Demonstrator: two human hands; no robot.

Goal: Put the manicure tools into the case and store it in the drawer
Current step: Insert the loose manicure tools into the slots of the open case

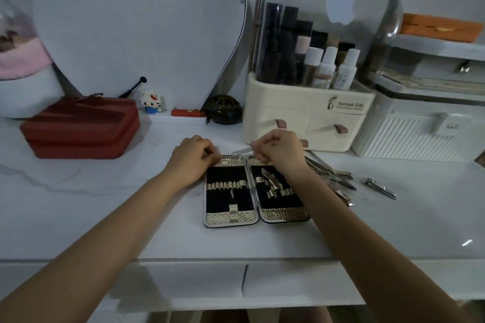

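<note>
Lying open flat on the white tabletop (105, 191), the manicure case (256, 190) sits just below both hands, its 2 black-lined halves side by side. The left hand (193, 156) rests at the case's far left corner with its fingers curled in; whether they pinch the rim or merely touch it cannot be told. The right hand (279, 151) hovers over the far edge of the right half, thumb and forefinger pinching a slim pale tool (242, 151) that points toward the left hand. Under the right wrist, a nipper (271, 179) already sits in the right half. To the right of the right hand a heap of loose metal tools (333, 176) lies on the table, with a nail clipper (379, 187) apart beyond it. Past the right hand stands a cream cosmetic organizer (307, 118) with small drawers and a clear lid. Far left of the left hand lies a red pouch (78, 127).
</note>
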